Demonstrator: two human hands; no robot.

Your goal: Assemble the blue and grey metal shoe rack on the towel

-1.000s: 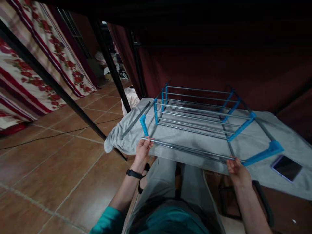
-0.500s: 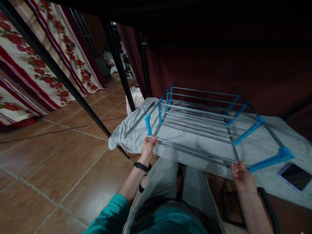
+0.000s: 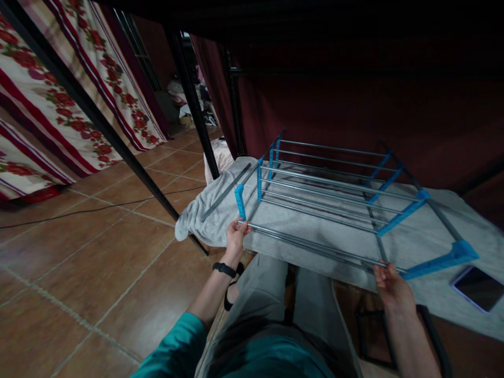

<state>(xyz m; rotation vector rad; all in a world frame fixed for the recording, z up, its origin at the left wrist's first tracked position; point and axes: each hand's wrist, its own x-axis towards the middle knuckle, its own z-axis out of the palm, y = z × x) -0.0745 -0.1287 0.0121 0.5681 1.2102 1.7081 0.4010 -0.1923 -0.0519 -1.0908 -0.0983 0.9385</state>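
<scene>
A partly assembled rack of grey metal rods (image 3: 323,190) and blue plastic brackets (image 3: 401,214) rests on a grey blanket. My left hand (image 3: 236,235) pinches the left end of a thin metal rod (image 3: 299,237) at the rack's front, close to the foot of an upright blue bracket (image 3: 240,202). Farther right, my right hand (image 3: 392,286) grips the same rod near its right end, beside a long blue bracket (image 3: 441,260). Another rod runs close alongside it. Whether the left rod end sits in its bracket cannot be made out behind my fingers.
A loose grey tube (image 3: 226,192) lies on the blanket (image 3: 212,226) at the left. A phone (image 3: 479,287) lies at the right. Black metal posts (image 3: 192,100) frame the bed, with a dark beam overhead. A black cable (image 3: 102,209) crosses the tiled floor.
My left hand has shifted slightly left and down at the rod's end. My right hand keeps its grip, and the rack looks nearly the same.
</scene>
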